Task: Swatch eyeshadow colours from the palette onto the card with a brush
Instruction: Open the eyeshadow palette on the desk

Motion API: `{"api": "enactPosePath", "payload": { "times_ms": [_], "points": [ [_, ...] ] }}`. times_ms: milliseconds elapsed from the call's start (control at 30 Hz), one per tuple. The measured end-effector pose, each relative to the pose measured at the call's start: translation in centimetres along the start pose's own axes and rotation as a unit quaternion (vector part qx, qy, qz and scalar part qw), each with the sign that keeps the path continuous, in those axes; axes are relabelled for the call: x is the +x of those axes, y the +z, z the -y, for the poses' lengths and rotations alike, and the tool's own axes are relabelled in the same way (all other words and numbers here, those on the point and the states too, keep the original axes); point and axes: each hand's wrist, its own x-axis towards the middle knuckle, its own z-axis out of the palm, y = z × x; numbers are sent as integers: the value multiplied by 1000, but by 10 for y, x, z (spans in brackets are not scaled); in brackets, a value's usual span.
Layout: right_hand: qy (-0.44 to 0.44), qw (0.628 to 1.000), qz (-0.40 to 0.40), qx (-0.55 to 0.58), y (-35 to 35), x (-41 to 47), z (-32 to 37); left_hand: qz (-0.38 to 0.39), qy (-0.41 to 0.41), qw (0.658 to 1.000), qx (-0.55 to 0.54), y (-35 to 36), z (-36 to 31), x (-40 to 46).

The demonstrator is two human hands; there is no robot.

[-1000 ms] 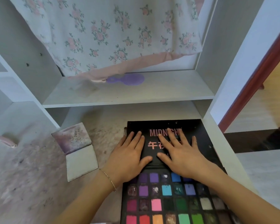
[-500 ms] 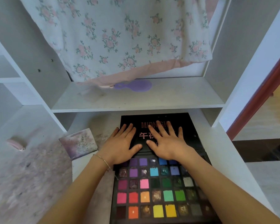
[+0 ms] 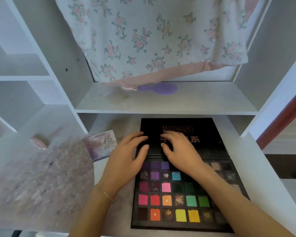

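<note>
1. Head view, hands: both forearms reach in from the bottom edge and meet over the far half of the open eyeshadow palette point(image 3: 181, 190).
2. The left hand point(image 3: 126, 161) lies palm down with its fingers loosely bent. Its fingertips rest on the left edge of the black lid point(image 3: 210, 134) and its thumb points right, onto the lid near the hinge. It grips nothing. A thin bracelet point(image 3: 106, 194) circles the wrist.
3. The right hand point(image 3: 181, 153) also lies palm down on the lid, below the word MIDNIGHT. Its fingers are curled so that the tips press the lid, the thumb tucked toward the left hand. It holds nothing either. The two hands are close together but apart.
4. The palette lies flat on the white surface point(image 3: 236, 151), the lid folded back away from the person, the rows of coloured pans nearer. The right forearm crosses the upper right pans.
5. Just left of the palette, partly behind the left hand, lies a small pale card point(image 3: 101, 144) with purple smudges.
6. Further left, a fluffy pinkish mat point(image 3: 41, 177) covers the surface, and a small pink item point(image 3: 39, 142) sits at its far edge.
7. On the shelf point(image 3: 195, 101) above lies a purple hairbrush point(image 3: 161, 88), under the hem of a hanging floral cloth point(image 3: 152, 40).
</note>
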Motion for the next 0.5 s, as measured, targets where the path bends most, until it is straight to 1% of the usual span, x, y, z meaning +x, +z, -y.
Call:
{"api": "enactPosePath", "payload": {
  "times_ms": [67,167,233,300,367,400,500],
  "points": [
    [-24,999,3,25,9,1,15,-33,-27,999,-11,-14,7,-15],
    [-8,999,19,38,24,8,35,-97,-71,993,-16,-31,23,-36],
    [15,999,31,25,34,16,45,-162,-129,978,-26,-39,34,-47],
    [37,998,41,-13,42,23,53,-212,-209,954,-32,-42,47,-53],
    [53,996,39,-66,48,29,61,-213,-278,935,-53,-43,60,-54],
    [61,994,34,-83,51,31,66,-202,-294,932,-59,-43,66,-52],
    [81,992,33,-88,59,35,77,-171,-289,940,-60,-41,75,-44]
  ]
}}
